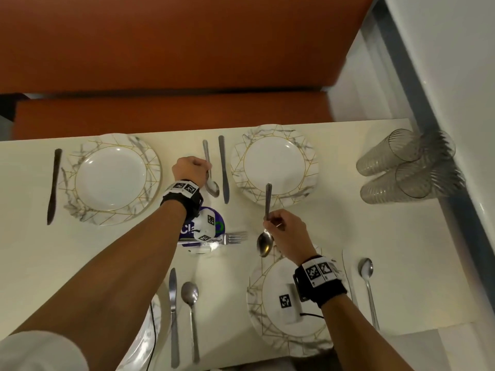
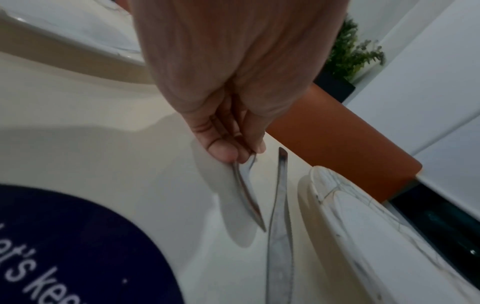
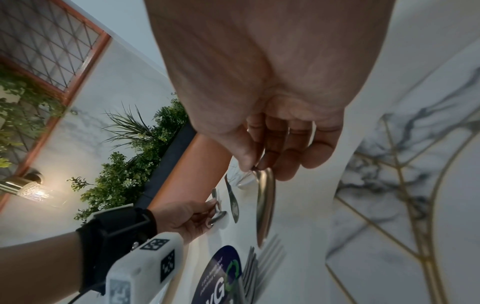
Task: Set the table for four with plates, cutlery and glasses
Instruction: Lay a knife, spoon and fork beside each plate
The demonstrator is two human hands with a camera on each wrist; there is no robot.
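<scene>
Two spoons are gripped: left hand lays its spoon parallel beside the far knife; right hand pinches the other spoon.

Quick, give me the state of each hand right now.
Left hand: pinching the handle of a spoon beside the knife.
Right hand: gripping another spoon mid-handle.

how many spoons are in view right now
4. One metal spoon held by the left hand between the far plates, one in the right hand, one beside the near knife, one at near right. More may be hidden.
</scene>
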